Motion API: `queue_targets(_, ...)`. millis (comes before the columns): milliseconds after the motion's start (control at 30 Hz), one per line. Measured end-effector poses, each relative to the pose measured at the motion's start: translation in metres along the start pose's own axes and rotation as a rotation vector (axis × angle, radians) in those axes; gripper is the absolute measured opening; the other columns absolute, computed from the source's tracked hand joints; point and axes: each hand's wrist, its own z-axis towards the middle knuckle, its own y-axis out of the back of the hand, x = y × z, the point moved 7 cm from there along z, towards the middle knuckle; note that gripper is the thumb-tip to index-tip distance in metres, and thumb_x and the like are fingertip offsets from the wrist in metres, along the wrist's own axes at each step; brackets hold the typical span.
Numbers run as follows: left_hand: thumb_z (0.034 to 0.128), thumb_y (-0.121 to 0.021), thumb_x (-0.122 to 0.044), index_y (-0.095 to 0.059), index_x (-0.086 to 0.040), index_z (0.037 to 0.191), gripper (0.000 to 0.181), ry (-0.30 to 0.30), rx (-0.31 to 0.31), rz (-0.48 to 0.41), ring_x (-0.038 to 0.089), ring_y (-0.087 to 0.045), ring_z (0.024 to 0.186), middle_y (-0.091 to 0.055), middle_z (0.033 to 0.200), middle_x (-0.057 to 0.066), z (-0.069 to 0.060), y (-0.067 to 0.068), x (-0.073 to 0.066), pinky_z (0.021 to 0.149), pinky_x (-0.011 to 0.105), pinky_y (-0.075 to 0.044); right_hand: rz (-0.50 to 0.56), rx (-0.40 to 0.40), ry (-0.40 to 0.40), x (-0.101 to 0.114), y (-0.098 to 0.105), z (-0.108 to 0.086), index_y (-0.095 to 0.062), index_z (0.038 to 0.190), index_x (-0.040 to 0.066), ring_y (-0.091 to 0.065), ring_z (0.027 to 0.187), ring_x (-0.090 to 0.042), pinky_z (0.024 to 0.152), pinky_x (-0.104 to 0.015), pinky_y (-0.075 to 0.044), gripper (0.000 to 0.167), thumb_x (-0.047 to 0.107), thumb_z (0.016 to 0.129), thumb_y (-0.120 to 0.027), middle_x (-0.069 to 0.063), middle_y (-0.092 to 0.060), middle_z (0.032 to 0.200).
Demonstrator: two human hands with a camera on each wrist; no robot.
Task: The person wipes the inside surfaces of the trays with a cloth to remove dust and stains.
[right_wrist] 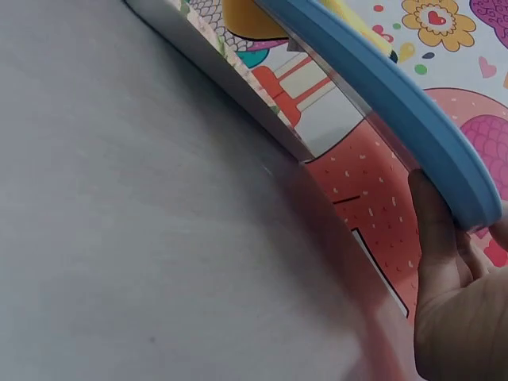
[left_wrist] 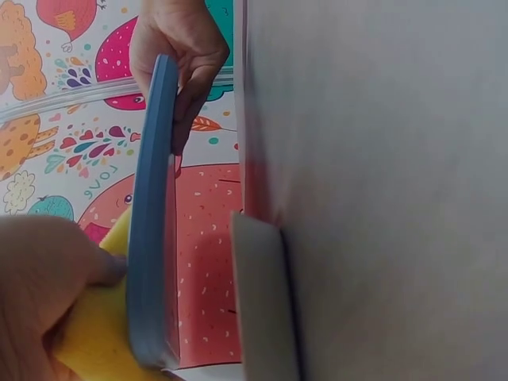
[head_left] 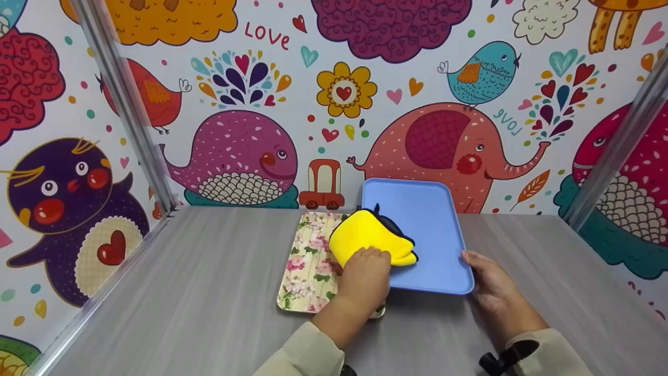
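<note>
In the head view my left hand (head_left: 365, 277) grips a bunched yellow cloth (head_left: 365, 237) with dark edging, against the left side of a light blue tray (head_left: 430, 230). The cloth shows on both faces of the tray in the right wrist view. My right hand (head_left: 488, 279) holds that tray by its right edge near the lower corner, thumb on top and fingers beneath. The blue tray is lifted off the table and partly overlaps a floral tray (head_left: 300, 284), which lies on the table to the left. The left fingertips are partly hidden in the cloth.
The grey table (head_left: 209, 292) ends at a back wall (head_left: 323, 141) printed with cartoon animals. Metal corner posts (head_left: 138, 115) stand at left and right, with printed side panels beyond them.
</note>
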Motion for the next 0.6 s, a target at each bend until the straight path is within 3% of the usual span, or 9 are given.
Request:
queue_targets(367, 0.0896, -0.082, -0.032, -0.071, -0.014, 0.127, 0.043, 0.026, 0.021, 0.03, 0.014, -0.068, 0.123, -0.076, 0.124, 0.0, -0.003, 0.003, -0.005, 0.115, 0.032, -0.048, 0.085, -0.049, -0.043, 0.001, -0.009, -0.006, -0.075, 0.085, 0.015, -0.071, 0.082, -0.01, 0.078, -0.027, -0.062, 0.03, 0.014, 0.107, -0.055, 0.002, -0.076, 0.089)
queue_targets(600, 0.0904, -0.081, -0.033, -0.071, -0.017, 0.127, 0.041, 0.03, 0.023, 0.015, 0.012, -0.07, 0.12, -0.077, 0.123, -0.003, -0.006, 0.003, -0.011, 0.112, 0.03, -0.051, 0.076, -0.051, -0.048, 0.0, -0.014, -0.007, -0.074, 0.086, 0.016, -0.071, 0.083, -0.008, 0.078, -0.025, -0.061, 0.029, 0.016, 0.108, -0.054, 0.003, -0.074, 0.089)
